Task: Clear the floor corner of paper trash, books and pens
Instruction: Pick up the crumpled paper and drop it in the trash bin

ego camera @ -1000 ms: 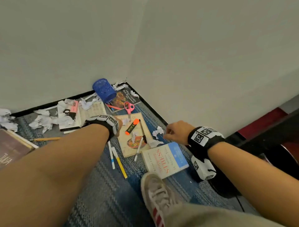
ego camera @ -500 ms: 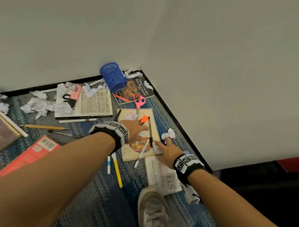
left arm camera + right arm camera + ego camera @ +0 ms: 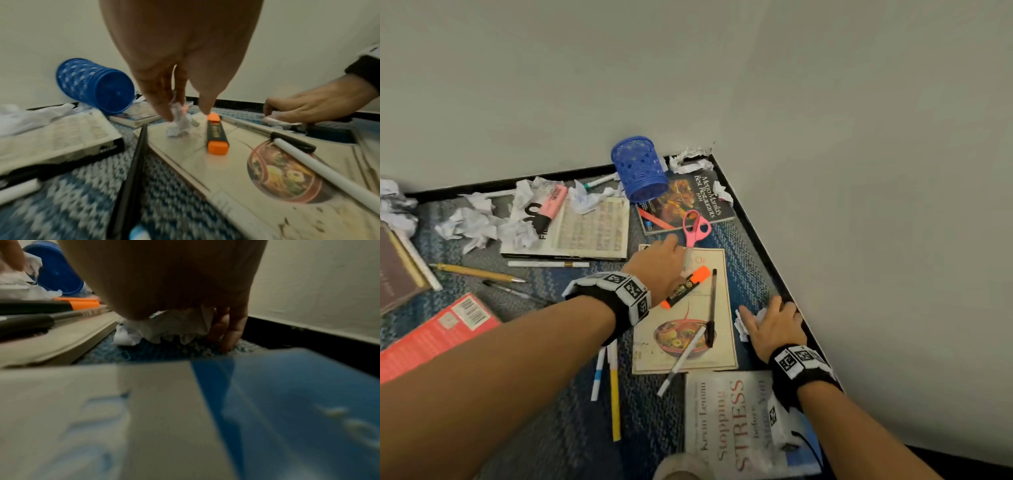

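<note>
In the left wrist view my left hand (image 3: 176,113) pinches a small crumpled paper (image 3: 179,125) that sits on a cream cookbook (image 3: 236,178). An orange highlighter (image 3: 217,134) lies just right of it. From the head view that hand (image 3: 664,260) sits at the cookbook's (image 3: 709,353) far end, beside pink scissors (image 3: 697,229). My right hand (image 3: 767,318) covers a white paper wad (image 3: 741,329) between the cookbook and the black baseboard. Its fingers (image 3: 232,334) curl round the wad (image 3: 180,327) and touch the carpet.
A blue pen cup (image 3: 638,169) lies tipped in the corner on a dark restaurant book (image 3: 688,202). An open book (image 3: 592,229), more crumpled papers (image 3: 469,226), a red book (image 3: 431,335), a "Stress" book (image 3: 726,421) and loose pens (image 3: 614,394) litter the blue carpet.
Both hands have come down to the floor. The left has reached the small paper on the cookbook; the right has moved onto the wad by the baseboard and closed round it.
</note>
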### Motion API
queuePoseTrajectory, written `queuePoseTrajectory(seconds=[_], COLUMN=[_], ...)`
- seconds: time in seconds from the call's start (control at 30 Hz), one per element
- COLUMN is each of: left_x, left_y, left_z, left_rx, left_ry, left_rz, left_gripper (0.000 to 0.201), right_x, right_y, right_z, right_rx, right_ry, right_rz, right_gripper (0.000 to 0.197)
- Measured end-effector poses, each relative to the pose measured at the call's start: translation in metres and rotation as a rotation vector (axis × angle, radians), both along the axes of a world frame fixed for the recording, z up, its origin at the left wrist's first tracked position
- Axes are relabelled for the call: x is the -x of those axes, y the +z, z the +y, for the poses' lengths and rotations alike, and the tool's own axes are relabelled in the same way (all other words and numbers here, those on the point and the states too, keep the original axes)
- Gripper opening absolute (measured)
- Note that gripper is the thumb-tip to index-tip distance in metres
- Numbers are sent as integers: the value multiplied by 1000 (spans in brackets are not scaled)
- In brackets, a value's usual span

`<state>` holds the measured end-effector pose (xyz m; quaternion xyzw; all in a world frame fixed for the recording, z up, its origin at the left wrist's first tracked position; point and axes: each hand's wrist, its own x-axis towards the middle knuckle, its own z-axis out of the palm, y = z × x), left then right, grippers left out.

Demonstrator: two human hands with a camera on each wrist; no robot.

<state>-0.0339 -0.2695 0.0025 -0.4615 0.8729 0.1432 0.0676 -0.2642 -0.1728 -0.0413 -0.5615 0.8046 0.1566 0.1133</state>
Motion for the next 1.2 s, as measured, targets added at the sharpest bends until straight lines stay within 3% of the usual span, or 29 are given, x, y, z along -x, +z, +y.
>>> queuePoseTrajectory(seconds=[0.1,0.23,0.37,0.43,0.53,0.67,0.73,0.83,0.9,1.0,1.07,1.2], left_x=[-7,-2,6,7,-1,-25,-36,-52,-62,-71,-72,-58], left_y=[-19,-31,-24,-18,2,26,35,42,36,22,16,20], left_z=[-1,-4,-20,-38,-70,-110,-127,-151,-165,-177,-179,-164], left_rx=[-92,-123,-108,-59,-43,58,137,219,195,73,20,59], left_ry=[110,54,64,99,230,356,450,601,597,540,564,464], left_rz=[-109,-124,-48,63,224,337,402,449,365,266,302,430], left_gripper=[48,38,28,21,28,16,22,38,46,38,30,19], right_x=[-8,-8,-4,-8,-21,-42,-50,-54,-50,-38,-31,-27], right_y=[-5,0,22,34,47,47,39,27,19,11,7,5], right_z=[-9,-32,-72,-104,-160,-228,-247,-253,-252,-250,-249,-250], right_rx=[-79,47,128,223,303,239,156,115,145,254,242,226], right_ry=[114,-38,51,76,141,154,96,201,299,294,269,363], right_rz=[-11,-421,-515,-492,-440,-346,-310,-118,-28,-63,-100,-67], right_gripper=[37,20,9,15,26,46,42,28,27,29,39,29])
